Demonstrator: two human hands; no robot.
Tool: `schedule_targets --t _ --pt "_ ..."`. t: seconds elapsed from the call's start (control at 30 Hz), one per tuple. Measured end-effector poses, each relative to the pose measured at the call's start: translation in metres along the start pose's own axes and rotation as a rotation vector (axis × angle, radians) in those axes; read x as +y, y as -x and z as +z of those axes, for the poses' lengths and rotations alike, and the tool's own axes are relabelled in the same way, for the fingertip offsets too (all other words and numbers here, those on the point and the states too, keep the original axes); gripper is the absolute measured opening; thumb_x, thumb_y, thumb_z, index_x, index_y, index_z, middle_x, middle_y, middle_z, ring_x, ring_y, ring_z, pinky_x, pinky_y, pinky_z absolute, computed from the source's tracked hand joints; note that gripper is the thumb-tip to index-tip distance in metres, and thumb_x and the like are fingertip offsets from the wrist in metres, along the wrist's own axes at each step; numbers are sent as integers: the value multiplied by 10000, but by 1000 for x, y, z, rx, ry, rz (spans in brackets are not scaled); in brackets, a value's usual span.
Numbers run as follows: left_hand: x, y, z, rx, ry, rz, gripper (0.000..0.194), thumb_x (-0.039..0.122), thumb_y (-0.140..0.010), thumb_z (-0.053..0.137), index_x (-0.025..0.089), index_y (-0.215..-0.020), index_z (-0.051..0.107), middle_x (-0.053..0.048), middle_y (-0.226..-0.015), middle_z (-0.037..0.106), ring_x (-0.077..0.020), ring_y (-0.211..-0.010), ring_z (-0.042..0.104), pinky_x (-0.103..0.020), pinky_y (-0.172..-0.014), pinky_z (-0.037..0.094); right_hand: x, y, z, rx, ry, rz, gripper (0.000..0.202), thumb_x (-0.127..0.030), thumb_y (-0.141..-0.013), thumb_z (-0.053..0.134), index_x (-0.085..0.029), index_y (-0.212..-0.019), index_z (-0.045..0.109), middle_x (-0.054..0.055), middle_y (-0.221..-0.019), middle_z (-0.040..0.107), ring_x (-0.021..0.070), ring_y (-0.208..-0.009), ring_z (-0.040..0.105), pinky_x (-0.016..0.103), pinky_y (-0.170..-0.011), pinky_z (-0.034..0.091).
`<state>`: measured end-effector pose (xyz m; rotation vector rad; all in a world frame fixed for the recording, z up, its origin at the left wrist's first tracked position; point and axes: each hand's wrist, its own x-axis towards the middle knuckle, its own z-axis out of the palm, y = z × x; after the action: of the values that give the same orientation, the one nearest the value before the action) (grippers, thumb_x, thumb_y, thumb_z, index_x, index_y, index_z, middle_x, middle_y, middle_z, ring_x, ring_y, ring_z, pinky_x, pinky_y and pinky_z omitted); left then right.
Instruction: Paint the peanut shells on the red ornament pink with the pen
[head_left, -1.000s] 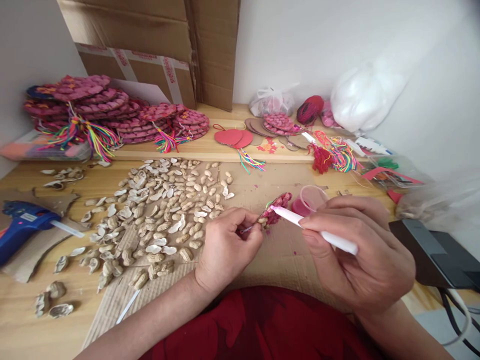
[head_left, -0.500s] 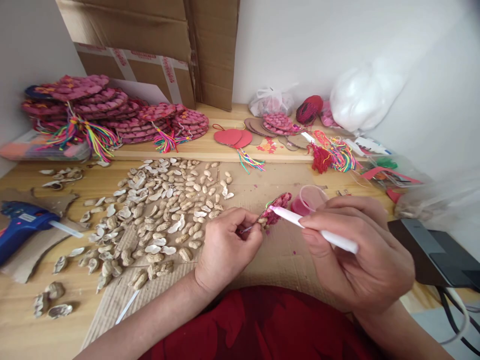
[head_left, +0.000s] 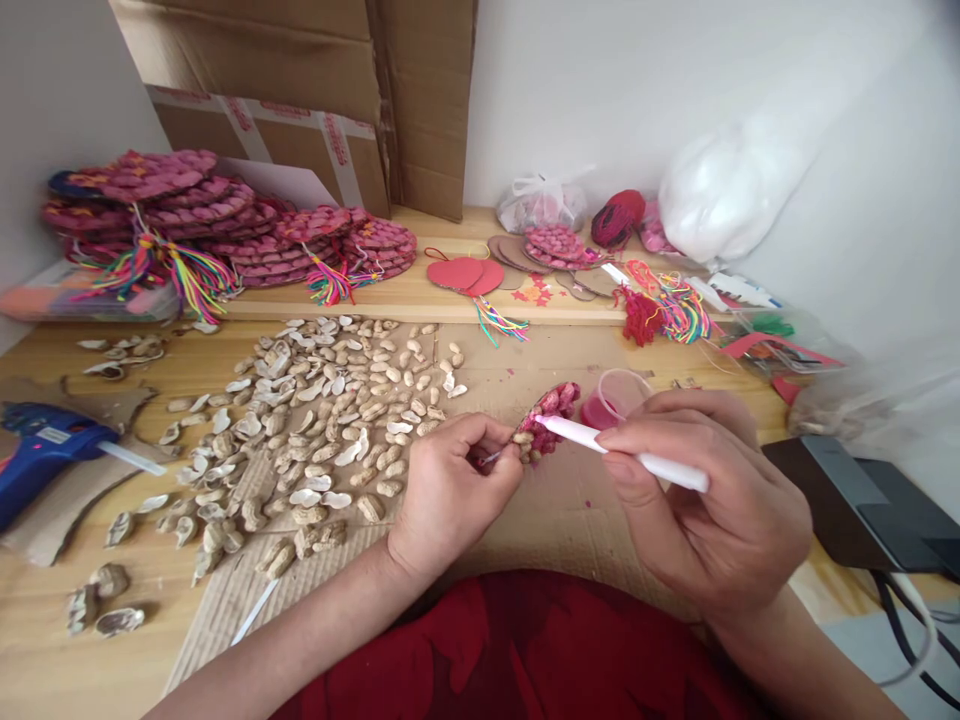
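My left hand (head_left: 459, 482) pinches the near edge of a small disc covered in peanut shells (head_left: 556, 408), held tilted above the cardboard. Most of its shells are coloured pink; a few near my fingers are still bare tan. My right hand (head_left: 709, 500) grips a white pen-like brush (head_left: 574, 431), its pink tip touching the shells. Just behind the brush stands a clear plastic cup (head_left: 624, 393) with pink liquid, partly hidden by my right hand. Loose peanut shells (head_left: 330, 400) lie spread to the left of my left hand.
A blue glue gun (head_left: 52, 450) lies at the far left on torn cardboard. Stacked pink shell discs (head_left: 247, 225) with colourful tassels fill the back shelf's left. Red paper discs (head_left: 457, 273) and tassels (head_left: 682, 310) lie farther right. A dark device (head_left: 840, 490) with cables sits at right.
My right hand and the brush have shifted slightly left, and the brush tip has moved a little down the disc towards my left fingers. My left hand stays nearly still.
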<state>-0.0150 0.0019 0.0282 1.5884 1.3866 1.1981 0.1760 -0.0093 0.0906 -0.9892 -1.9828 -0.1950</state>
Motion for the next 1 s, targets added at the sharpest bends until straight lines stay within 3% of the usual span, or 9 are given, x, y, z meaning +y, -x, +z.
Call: schedule_targets --t 0.47,1.0 --pt "3 -1 0 -20 79 -96 70 176 -748 654 168 -718 716 -6 -637 702 -125 -537 600 -218 -512 466 0 0 0 -17 59 -54 145 -154 -804 727 -194 -940 697 30 -799 725 218 -899 649 405 -877 513" --pt "3 -3 -1 -73 205 -208 84 226 -741 673 155 -738 717 -30 -666 713 -130 -557 597 -231 -534 470 0 2 2 -29 22 -53 125 -154 -819 717 -203 -929 686 12 -795 727 193 -866 644 385 -867 506"
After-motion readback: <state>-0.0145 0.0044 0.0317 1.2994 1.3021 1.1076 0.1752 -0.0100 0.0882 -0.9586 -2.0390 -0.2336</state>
